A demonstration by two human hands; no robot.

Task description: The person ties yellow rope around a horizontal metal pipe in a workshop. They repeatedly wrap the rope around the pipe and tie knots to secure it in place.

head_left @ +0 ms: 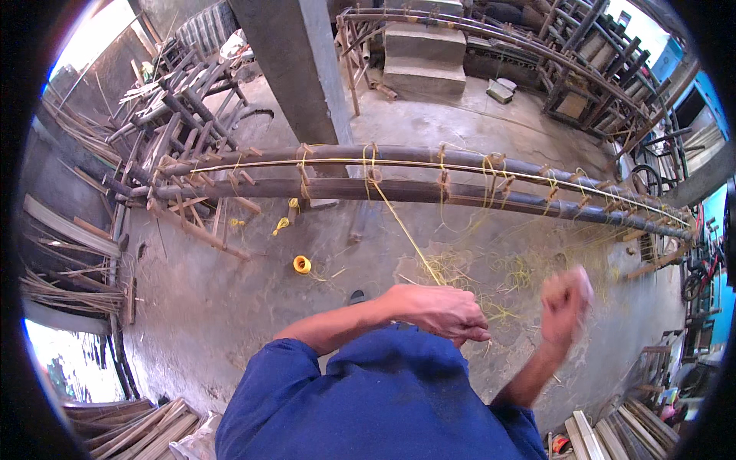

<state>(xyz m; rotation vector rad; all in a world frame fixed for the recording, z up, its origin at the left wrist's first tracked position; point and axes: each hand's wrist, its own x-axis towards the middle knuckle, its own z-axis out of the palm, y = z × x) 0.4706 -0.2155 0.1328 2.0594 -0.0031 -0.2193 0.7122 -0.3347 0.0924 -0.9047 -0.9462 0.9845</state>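
Note:
My left hand [446, 308] is closed in front of my chest, its back turned up. A taut bundle of yellow yarn [405, 228] runs from it up to the near bar of a long wooden frame [330, 189], where it is tied. My right hand [566, 303] is raised to the right, apart from the left; it looks curled but is smeared by motion, so its fingers do not show clearly. More yellow strands [537, 170] stretch along the frame's two dark poles, looped at several pegs. Loose yellow strands [498, 280] lie on the floor beyond my hands.
A yellow ring-shaped roll [302, 264] and a small yellow hank [280, 225] lie on the floor at the left. A concrete pillar [295, 69] stands behind the frame. Stacked poles [192, 115] are at far left, planks [146, 429] at lower left, steps [424, 61] at the back.

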